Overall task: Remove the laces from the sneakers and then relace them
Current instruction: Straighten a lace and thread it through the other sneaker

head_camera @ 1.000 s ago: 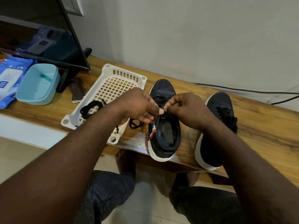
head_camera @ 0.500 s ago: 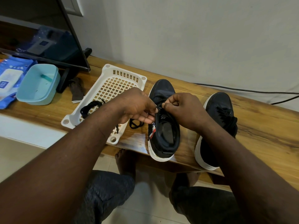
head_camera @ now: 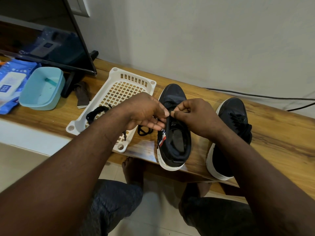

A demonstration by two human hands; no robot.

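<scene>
- Left hand (head_camera: 144, 113) and right hand (head_camera: 196, 116) are pinching a thin black lace (head_camera: 144, 133) over the dark fabric sneaker (head_camera: 175, 147) standing on the glossy wood-grain bench (head_camera: 276, 133).
- Fingertips are hiding the eyelets; the right forearm is covering part of the second sneaker (head_camera: 233, 114).

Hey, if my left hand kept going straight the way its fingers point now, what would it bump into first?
Most likely the right hand: the left hand points across the sneaker, and its thumb tip almost meets the right thumb above the tongue. Depth is hard to judge.
</scene>
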